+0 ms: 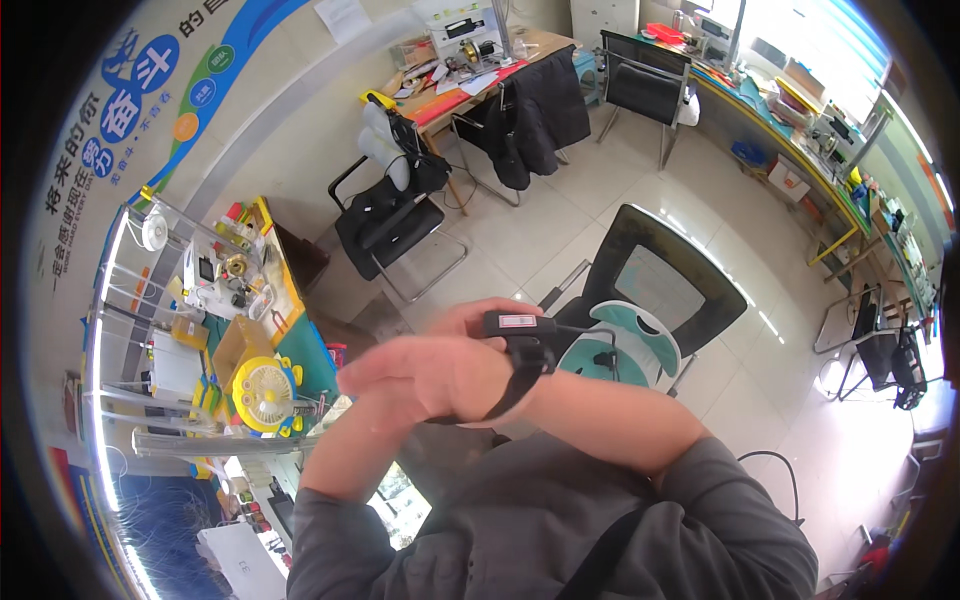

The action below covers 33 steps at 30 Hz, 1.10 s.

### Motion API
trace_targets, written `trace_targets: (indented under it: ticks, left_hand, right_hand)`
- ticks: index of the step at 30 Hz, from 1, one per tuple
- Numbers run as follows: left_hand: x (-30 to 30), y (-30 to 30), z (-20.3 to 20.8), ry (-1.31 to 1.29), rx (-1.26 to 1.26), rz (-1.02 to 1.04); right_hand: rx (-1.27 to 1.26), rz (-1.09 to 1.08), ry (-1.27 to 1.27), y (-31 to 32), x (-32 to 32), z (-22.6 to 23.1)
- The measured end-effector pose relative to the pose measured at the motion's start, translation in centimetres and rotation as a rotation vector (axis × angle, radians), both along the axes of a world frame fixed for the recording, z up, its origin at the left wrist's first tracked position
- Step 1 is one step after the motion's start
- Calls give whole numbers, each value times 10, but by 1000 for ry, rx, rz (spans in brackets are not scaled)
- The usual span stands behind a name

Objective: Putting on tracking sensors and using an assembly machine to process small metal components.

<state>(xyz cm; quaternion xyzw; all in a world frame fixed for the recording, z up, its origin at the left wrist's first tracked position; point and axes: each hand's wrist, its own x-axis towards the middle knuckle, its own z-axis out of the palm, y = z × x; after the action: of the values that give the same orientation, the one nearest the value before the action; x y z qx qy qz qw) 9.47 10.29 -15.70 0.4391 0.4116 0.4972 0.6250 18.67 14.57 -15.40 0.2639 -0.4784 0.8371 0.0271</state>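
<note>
Black wrist module (519, 324) sits strapped on the right wrist, black cable (585, 329) running off its right side. I see the left hand (468, 318) at its left edge; can't tell if it's gripping. Right hand (425, 376) is blurred, crossing the left forearm (350, 445); grip unclear too. Yellow fan (267, 393) stands left.

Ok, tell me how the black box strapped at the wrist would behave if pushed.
The black box would likely stay stiff, given its flat-faced casing. The black strap probably flexes, since it visibly curves. A push might tug the cable, which appears to leave the box's side.
</note>
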Motion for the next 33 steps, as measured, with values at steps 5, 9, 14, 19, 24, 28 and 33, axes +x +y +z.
trace_targets:
  ticks: [5,9,14,19,24,28,33]
  left_hand:
    - [-17,-28,-70,-376,-182,304]
    - [-19,0,-57,-657,-219,220]
    - [-10,-3,-58,-539,-146,334]
    - [-5,-44,-58,628,451,773]
    - [31,-20,1,998,726,708]
    - [35,-17,-30,1011,574,534]
    - [84,-24,-52,792,412,461]
  right_hand:
    - [-687,321,-48,-6,-17,18]
    - [-841,118,-155,11,-25,9]
    - [-546,-271,-405,34,-22,-11]
    - [-195,-473,-71,64,-4,-15]
    - [-111,-523,-133,71,8,-7]
    - [-99,-672,-148,73,5,-9]
    - [-800,-804,-77,91,-18,-14]
